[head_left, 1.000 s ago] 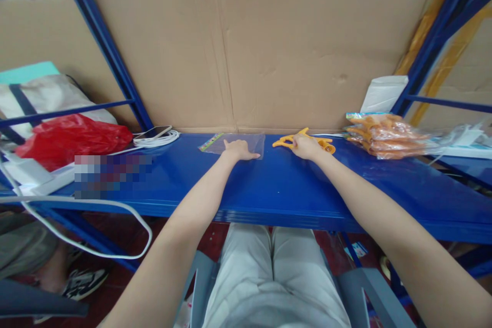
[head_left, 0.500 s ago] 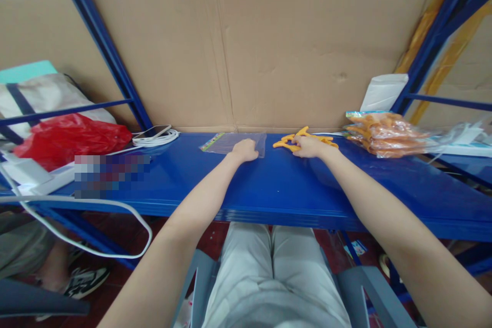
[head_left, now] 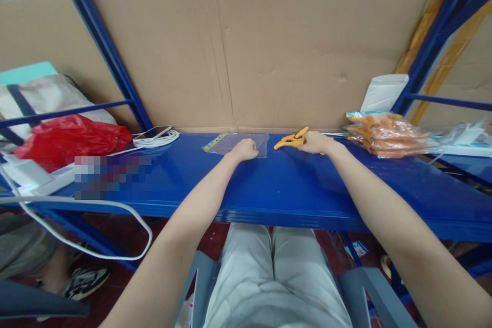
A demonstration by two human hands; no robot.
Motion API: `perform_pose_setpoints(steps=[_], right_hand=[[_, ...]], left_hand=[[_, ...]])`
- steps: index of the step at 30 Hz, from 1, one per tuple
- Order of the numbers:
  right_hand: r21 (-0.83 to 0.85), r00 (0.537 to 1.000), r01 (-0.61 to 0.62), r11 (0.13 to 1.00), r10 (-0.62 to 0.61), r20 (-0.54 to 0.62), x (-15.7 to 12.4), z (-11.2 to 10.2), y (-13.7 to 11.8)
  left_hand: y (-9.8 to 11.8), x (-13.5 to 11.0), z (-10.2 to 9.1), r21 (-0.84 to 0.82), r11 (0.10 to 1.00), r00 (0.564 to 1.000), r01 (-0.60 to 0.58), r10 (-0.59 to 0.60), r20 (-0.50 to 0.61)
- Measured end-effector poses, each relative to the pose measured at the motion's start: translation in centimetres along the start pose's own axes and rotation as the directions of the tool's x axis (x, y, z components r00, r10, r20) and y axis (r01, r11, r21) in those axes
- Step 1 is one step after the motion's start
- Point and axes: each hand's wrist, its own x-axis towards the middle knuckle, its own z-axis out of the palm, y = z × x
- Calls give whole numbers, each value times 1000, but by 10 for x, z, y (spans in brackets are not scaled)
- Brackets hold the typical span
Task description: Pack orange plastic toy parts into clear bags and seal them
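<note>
A clear plastic bag with a printed green-and-yellow header strip lies flat on the blue shelf. At the bag's right part, my left hand is closed, with its fingers curled at the film's lower edge. My right hand wraps round several orange-yellow, branching plastic pieces, whose thin arms stick out to the left on the shelf. My palm and fingers hide the rest of them, and their exact kind cannot be made out.
Stacked clear bags of orange pieces lie at the right, before a white packet. To the left are a red plastic bag, a phone on a coiled white cable, and a power strip. Cardboard stands behind.
My right hand has shifted slightly right, and the orange-yellow pieces under it look more bunched together. My left hand stays almost in place at the bag, which has slid slightly right.
</note>
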Motion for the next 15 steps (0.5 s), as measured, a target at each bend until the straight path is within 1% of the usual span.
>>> perform_pose_setpoints(steps=[1, 2, 4, 6, 7, 8, 10, 12, 15], right_hand=[[-14, 999, -32, 999, 33, 7, -1, -4, -2], [-14, 997, -68, 998, 68, -21, -2, -8, -4], [16, 987, -102, 995, 104, -126, -4, -14, -9], [80, 971, -63, 995, 80, -224, -6, -15, -17], [112, 967, -24, 993, 51, -249, -7, -14, -22], [140, 966, 17, 990, 20, -259, -8, -13, -27], [173, 971, 76, 982, -34, -238, -10, -10, -36], [176, 976, 107, 978, -70, -204, -12, -7, -41], [153, 978, 126, 980, -97, -185, -11, -3, -40]], left_hand=[[0, 0, 0, -3, 1000, 1000, -3, 3, -1], [-1, 0, 0, -6, 1000, 1000, -4, 4, -1], [-1, 1, 1, -16, 1000, 1000, -5, 5, -1], [0, 1, 0, -20, 1000, 1000, -16, 16, -1], [1, 0, 0, -16, 1000, 1000, -25, 25, 1], [2, 0, 0, -10, 999, 999, -34, 34, 7], [4, -1, -2, 2, 999, 999, -36, 36, 22], [6, -3, -3, 3, 1000, 999, -23, 23, 31], [7, -4, -5, -3, 1000, 1000, -12, 12, 18]])
